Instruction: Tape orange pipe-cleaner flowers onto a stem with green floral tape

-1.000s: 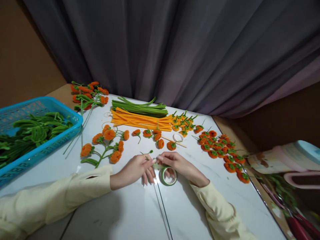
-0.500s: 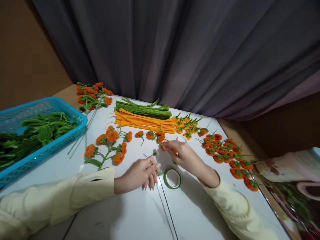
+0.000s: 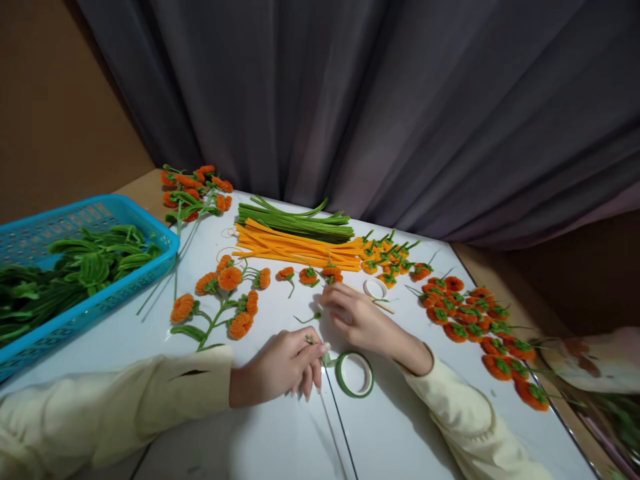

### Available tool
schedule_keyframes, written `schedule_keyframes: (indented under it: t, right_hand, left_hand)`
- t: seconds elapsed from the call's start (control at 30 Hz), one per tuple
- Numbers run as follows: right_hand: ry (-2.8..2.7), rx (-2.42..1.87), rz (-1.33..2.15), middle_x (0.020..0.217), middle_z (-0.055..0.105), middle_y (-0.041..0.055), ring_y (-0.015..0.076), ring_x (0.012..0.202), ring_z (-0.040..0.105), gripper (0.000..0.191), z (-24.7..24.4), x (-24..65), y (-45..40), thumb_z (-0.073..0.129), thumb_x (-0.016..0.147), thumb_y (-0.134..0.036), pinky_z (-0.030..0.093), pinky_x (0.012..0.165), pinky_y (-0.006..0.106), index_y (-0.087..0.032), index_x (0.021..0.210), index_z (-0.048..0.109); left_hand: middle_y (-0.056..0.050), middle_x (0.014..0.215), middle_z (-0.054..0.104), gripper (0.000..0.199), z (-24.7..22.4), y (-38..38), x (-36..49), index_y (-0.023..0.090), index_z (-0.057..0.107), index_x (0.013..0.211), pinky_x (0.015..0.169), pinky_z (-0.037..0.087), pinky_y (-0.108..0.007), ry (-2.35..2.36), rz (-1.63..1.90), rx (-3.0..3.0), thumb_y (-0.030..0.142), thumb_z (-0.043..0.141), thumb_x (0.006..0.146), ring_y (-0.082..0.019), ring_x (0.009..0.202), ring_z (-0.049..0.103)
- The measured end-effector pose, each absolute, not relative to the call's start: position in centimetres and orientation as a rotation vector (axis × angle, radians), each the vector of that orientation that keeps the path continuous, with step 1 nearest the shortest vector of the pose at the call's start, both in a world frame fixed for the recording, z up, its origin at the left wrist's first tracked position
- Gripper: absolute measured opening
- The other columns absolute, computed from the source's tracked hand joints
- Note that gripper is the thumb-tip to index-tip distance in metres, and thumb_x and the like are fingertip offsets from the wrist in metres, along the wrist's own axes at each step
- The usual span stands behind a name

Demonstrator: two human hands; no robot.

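Note:
My left hand (image 3: pixel 285 367) is closed, its thumb and fingers pinching a thin wire stem (image 3: pixel 333 427) with a green tip above the thumb. A strip of green tape runs from these fingers to the tape roll (image 3: pixel 355 375) lying on the table. My right hand (image 3: pixel 357 320) hovers just past the roll, fingers bent and apart, with nothing visible in them. Beyond its fingertips lie small orange fuzzy flowers (image 3: pixel 309 275), one partly hidden. Between the hands rests a small green sprig (image 3: pixel 307 319). An assembled flower branch (image 3: pixel 215 323) lies left of them.
A blue basket (image 3: pixel 173 243) of green leaves stands at left. Green (image 3: pixel 300 223) and orange (image 3: pixel 300 247) pipe cleaners lie at the back, beside yellow-orange flower heads (image 3: pixel 387 257). More orange flowers (image 3: pixel 457 310) crowd the right edge. Finished stems (image 3: pixel 193 193) lie back left, near a curtain (image 3: pixel 320 100).
My right hand has drawn back slightly from the orange flowers, toward my left hand. The left still pinches the stem. The whole view has shifted a little.

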State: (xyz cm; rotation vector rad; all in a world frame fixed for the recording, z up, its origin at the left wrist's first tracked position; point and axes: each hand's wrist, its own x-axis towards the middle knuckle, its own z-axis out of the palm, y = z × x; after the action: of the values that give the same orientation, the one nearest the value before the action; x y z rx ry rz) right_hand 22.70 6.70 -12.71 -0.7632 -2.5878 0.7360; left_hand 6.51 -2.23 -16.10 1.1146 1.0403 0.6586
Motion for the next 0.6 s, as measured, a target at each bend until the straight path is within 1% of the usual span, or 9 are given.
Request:
schedule_keyframes:
  t: [0.03,0.1,0.17,0.27,0.4,0.5,0.57,0.6]
  right_hand:
    - [-2.640,-0.712,0.781,0.100,0.056,0.0096,0.0201,0.095,0.052,0.026,-12.6,22.7,6.6,0.050,0.078,-0.004,0.045,0.081,0.032,-0.016,0.100,0.053]
    - [-2.684,-0.691,0.782,0.099,0.056,0.0101,0.0206,0.092,0.051,0.023,-12.9,22.5,6.5,0.051,0.081,-0.007,0.044,0.079,0.032,-0.016,0.102,0.052]
    - [-2.675,-0.723,0.736,0.092,0.057,0.0092,0.0205,0.086,0.050,0.019,-13.5,22.1,6.3,0.049,0.081,-0.006,0.043,0.075,0.033,-0.015,0.097,0.053]
    - [-2.679,-0.766,0.725,0.084,0.057,0.0075,0.0201,0.081,0.049,0.020,-13.9,21.8,6.1,0.047,0.078,0.000,0.041,0.072,0.032,-0.015,0.089,0.053]
    - [-2.647,-0.787,0.815,0.085,0.057,0.0076,0.0184,0.081,0.052,0.022,-12.7,22.1,6.2,0.042,0.078,0.002,0.041,0.071,0.029,-0.016,0.087,0.053]
    - [-2.603,-0.872,0.886,0.081,0.057,0.0054,0.0155,0.074,0.053,0.021,-11.3,22.9,6.5,0.042,0.078,0.001,0.041,0.067,0.026,-0.016,0.083,0.054]
    - [-2.572,-0.956,1.015,0.080,0.058,0.0042,0.0140,0.069,0.054,0.021,-10.5,23.6,6.6,0.043,0.079,-0.001,0.042,0.064,0.025,-0.016,0.088,0.055]
    - [-2.549,-0.982,1.111,0.080,0.060,0.0042,0.0136,0.068,0.055,0.023,-10.1,23.9,6.6,0.043,0.079,-0.003,0.042,0.063,0.025,-0.016,0.094,0.054]
  left_hand:
    - [0.002,0.053,0.061,0.029,-16.0,-2.2,6.5,0.018,0.042,0.073,0.029,0.029,-0.013,1.042,0.663,1.097,0.044,0.044,0.086,-0.007,0.035,0.050]
    - [0.000,0.055,0.062,0.032,-16.0,-2.1,6.6,0.018,0.042,0.072,0.029,0.030,-0.014,1.037,0.677,1.058,0.047,0.046,0.084,-0.008,0.036,0.052]
    - [-0.001,0.056,0.062,0.035,-15.9,-2.1,6.7,0.017,0.042,0.071,0.030,0.032,-0.015,1.021,0.694,1.030,0.050,0.049,0.082,-0.009,0.038,0.054]
    - [-0.002,0.057,0.063,0.035,-15.9,-2.1,6.7,0.017,0.043,0.071,0.031,0.034,-0.015,1.004,0.706,1.009,0.050,0.051,0.081,-0.010,0.040,0.057]
    - [-0.001,0.059,0.065,0.033,-16.1,-2.1,6.5,0.016,0.048,0.072,0.032,0.034,-0.015,0.965,0.720,1.006,0.047,0.054,0.081,-0.010,0.043,0.058]
    - [-0.002,0.062,0.066,0.031,-16.2,-2.0,6.2,0.014,0.053,0.074,0.033,0.035,-0.015,0.947,0.721,1.020,0.044,0.057,0.081,-0.009,0.045,0.058]
    - [-0.003,0.064,0.066,0.031,-16.1,-1.9,6.1,0.013,0.056,0.075,0.033,0.035,-0.014,0.944,0.724,1.016,0.043,0.057,0.081,-0.008,0.046,0.058]
    - [-0.003,0.064,0.066,0.031,-16.1,-1.9,6.1,0.013,0.056,0.075,0.033,0.035,-0.014,0.942,0.725,1.008,0.043,0.057,0.081,-0.008,0.046,0.058]
